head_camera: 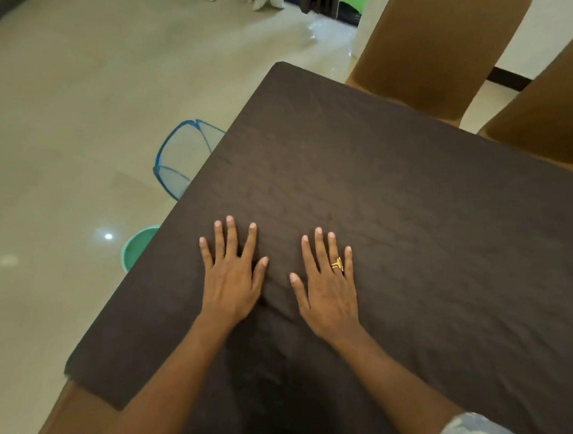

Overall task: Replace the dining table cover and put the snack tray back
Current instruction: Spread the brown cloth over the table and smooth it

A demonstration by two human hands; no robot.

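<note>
A dark brown table cover (394, 182) lies spread over the dining table and fills most of the view. My left hand (231, 278) rests flat on it, palm down, fingers apart. My right hand (331, 288), with a gold ring, lies flat beside it, a short gap between the two. Faint wrinkles run through the cloth around and below my hands. Neither hand holds anything. No snack tray is in view.
Two tan covered chairs (436, 47) (549, 113) stand along the table's far right side. Another tan chair (72, 421) sits at the near left corner. On the tiled floor to the left are a blue mesh basket (182, 156) and a green tub (138, 247).
</note>
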